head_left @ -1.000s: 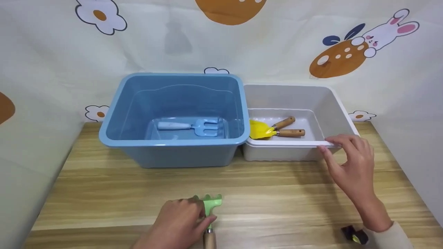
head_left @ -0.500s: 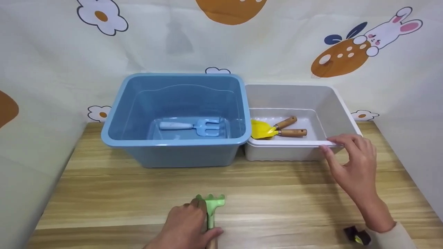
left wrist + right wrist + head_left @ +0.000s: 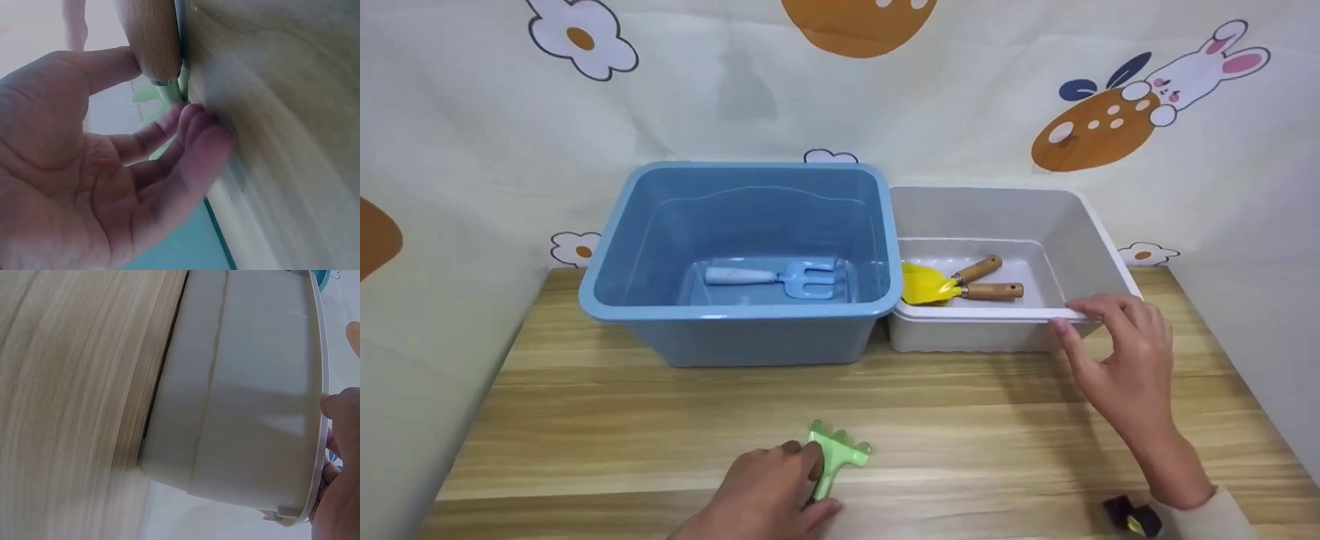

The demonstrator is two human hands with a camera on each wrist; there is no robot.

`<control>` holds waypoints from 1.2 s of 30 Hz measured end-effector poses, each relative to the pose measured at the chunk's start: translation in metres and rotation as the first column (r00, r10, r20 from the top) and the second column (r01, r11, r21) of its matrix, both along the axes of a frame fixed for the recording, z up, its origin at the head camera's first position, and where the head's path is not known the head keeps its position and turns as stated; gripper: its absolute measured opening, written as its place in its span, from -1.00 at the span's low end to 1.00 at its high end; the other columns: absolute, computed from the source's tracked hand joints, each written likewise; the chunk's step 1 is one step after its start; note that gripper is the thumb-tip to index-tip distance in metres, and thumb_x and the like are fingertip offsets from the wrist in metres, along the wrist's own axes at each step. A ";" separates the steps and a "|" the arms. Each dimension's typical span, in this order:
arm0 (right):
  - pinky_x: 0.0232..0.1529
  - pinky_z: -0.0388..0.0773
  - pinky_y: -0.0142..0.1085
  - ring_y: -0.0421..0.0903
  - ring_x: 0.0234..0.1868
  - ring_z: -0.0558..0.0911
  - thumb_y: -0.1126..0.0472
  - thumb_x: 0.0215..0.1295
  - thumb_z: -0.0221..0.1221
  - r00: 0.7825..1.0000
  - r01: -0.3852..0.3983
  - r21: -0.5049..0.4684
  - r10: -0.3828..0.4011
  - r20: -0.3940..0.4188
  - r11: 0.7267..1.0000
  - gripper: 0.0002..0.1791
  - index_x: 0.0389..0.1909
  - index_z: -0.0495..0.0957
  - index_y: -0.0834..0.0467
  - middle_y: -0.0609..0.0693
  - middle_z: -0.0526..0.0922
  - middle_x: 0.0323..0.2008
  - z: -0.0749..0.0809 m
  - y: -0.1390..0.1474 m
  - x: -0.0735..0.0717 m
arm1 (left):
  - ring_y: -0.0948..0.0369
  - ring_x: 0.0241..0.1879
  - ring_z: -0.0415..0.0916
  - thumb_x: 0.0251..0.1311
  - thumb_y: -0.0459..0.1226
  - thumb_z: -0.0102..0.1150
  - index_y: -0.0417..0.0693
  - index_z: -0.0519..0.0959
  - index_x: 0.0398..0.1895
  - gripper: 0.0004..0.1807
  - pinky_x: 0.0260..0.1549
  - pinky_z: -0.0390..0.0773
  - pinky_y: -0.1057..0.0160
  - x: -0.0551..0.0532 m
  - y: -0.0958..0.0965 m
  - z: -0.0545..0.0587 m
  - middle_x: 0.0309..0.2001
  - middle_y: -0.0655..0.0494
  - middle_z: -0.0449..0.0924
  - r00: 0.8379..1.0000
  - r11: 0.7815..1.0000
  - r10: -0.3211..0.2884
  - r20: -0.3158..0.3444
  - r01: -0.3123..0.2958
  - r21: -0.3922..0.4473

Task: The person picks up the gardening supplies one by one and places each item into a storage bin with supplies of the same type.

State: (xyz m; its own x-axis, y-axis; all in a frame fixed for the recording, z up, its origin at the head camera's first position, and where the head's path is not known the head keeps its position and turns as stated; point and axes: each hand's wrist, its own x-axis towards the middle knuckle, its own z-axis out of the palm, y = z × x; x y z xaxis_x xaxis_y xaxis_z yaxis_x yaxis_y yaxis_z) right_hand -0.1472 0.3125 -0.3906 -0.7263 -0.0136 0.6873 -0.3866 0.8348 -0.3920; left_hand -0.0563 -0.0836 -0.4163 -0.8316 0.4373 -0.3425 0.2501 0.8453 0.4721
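Note:
My left hand (image 3: 772, 484) is low over the table, pinching a small green hand rake (image 3: 840, 453) at its neck between thumb and fingers. In the left wrist view the thumb lies against the rake's wooden handle (image 3: 151, 39), and the curled fingertips meet the green metal close to the tabletop. My right hand (image 3: 1132, 360) grips the front right corner of a white bin (image 3: 975, 334), thumb outside and fingers over the rim. Inside that bin rest yellow trowels (image 3: 926, 285) with wooden handles, partly hidden by the blue bin's edge.
A blue bin (image 3: 757, 337) stands left of the white one, with a light blue hand fork (image 3: 810, 280) lying on its floor. A small dark object (image 3: 1132, 516) lies by my right sleeve. A printed cloth backdrop (image 3: 960, 90) rises behind the wooden table (image 3: 660, 420).
The rake's head has swung to the right and tilted, and my left fingers have closed in around its neck. My right hand keeps its grip on the white bin.

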 end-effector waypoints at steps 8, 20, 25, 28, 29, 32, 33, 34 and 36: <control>0.02 0.09 -0.26 0.13 -0.13 0.44 0.28 0.05 0.47 1.000 0.010 -0.014 -0.010 -0.026 1.000 -0.73 -0.22 0.68 0.26 0.24 0.64 -0.21 -0.003 0.002 0.006 | 0.39 -0.58 0.25 0.24 0.06 0.32 0.12 0.57 -0.31 -0.73 -0.57 0.24 0.36 0.003 0.000 -0.006 -0.52 0.33 0.40 0.997 0.997 -0.048 -0.068 0.052 0.061; 0.02 0.10 -0.24 0.15 -0.10 0.45 0.25 0.10 0.45 1.000 0.008 -0.007 -0.008 0.000 1.000 -0.73 -0.21 0.67 0.26 0.24 0.64 -0.19 -0.002 -0.004 0.003 | 0.41 -0.56 0.26 0.10 -0.02 0.46 0.04 0.57 -0.22 -0.66 -0.59 0.28 0.39 0.008 -0.009 -0.006 -0.47 0.29 0.42 0.983 0.992 -0.118 -0.141 0.122 0.020; 0.01 0.09 -0.24 0.14 -0.10 0.44 0.23 0.11 0.45 1.000 -0.003 -0.005 0.003 0.019 1.000 -0.72 -0.19 0.67 0.25 0.23 0.64 -0.19 -0.004 -0.006 0.001 | 0.41 -0.56 0.28 0.11 -0.06 0.46 0.08 0.58 -0.20 -0.71 -0.59 0.28 0.39 0.008 -0.013 -0.005 -0.47 0.29 0.45 0.990 0.994 -0.100 -0.103 0.105 0.042; 0.01 0.09 -0.25 0.13 -0.10 0.44 0.22 0.11 0.45 1.000 -0.007 -0.003 0.007 0.020 1.000 -0.72 -0.19 0.68 0.24 0.23 0.64 -0.19 -0.005 -0.005 0.001 | 0.40 -0.55 0.29 0.12 -0.06 0.45 0.10 0.58 -0.20 -0.72 -0.58 0.28 0.38 0.007 -0.014 -0.002 -0.47 0.30 0.45 0.992 0.995 -0.095 -0.077 0.098 0.033; 0.01 0.09 -0.25 0.12 -0.11 0.44 0.23 0.11 0.45 1.000 -0.006 -0.004 0.006 0.017 1.000 -0.72 -0.19 0.68 0.25 0.23 0.64 -0.20 -0.004 -0.005 0.001 | 0.40 -0.55 0.29 0.12 -0.07 0.45 0.11 0.58 -0.19 -0.72 -0.57 0.29 0.37 0.006 -0.013 -0.001 -0.46 0.30 0.45 0.994 0.995 -0.092 -0.057 0.094 0.025; 0.03 0.09 -0.26 0.11 -0.11 0.44 0.24 0.11 0.45 1.000 0.003 -0.011 -0.003 0.003 1.000 -0.73 -0.20 0.67 0.25 0.22 0.64 -0.20 -0.002 -0.004 0.001 | 0.38 -0.53 0.31 0.13 -0.08 0.45 0.12 0.58 -0.19 -0.73 -0.54 0.31 0.36 0.003 -0.009 0.002 -0.45 0.30 0.45 0.996 0.997 -0.081 -0.021 0.082 0.010; 0.03 0.08 -0.26 0.11 -0.10 0.44 0.25 0.11 0.45 1.000 0.007 -0.015 -0.007 -0.001 1.000 -0.73 -0.19 0.67 0.25 0.22 0.64 -0.20 -0.001 -0.005 0.001 | 0.38 -0.52 0.32 0.14 -0.09 0.44 0.12 0.58 -0.19 -0.74 -0.53 0.31 0.36 0.001 -0.008 0.003 -0.45 0.30 0.45 0.997 0.997 -0.078 -0.012 0.078 0.006; 0.03 0.08 -0.26 0.11 -0.10 0.44 0.25 0.10 0.45 1.000 0.012 -0.018 -0.012 -0.004 1.000 -0.73 -0.19 0.68 0.25 0.22 0.64 -0.19 0.000 -0.005 0.000 | 0.37 -0.52 0.32 0.14 -0.10 0.44 0.12 0.57 -0.18 -0.74 -0.53 0.32 0.36 0.001 -0.007 0.004 -0.44 0.29 0.45 0.997 0.997 -0.076 -0.009 0.076 0.001; 0.04 0.08 -0.26 0.10 -0.09 0.44 0.26 0.11 0.45 1.000 0.016 -0.025 -0.016 -0.010 1.000 -0.73 -0.19 0.68 0.24 0.22 0.64 -0.19 0.000 -0.006 -0.001 | 0.37 -0.51 0.32 0.13 -0.11 0.45 0.11 0.57 -0.19 -0.73 -0.52 0.32 0.35 0.000 -0.006 0.004 -0.44 0.28 0.45 0.997 0.997 -0.073 -0.018 0.072 -0.004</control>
State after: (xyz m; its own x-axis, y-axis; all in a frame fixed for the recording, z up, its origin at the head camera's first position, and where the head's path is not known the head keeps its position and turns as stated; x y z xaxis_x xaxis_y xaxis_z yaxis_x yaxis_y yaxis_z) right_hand -0.1480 0.3065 -0.3905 -0.7194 0.0150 0.6944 -0.3771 0.8312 -0.4086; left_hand -0.0566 -0.0899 -0.4121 -0.8038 0.4957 -0.3290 0.3193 0.8261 0.4644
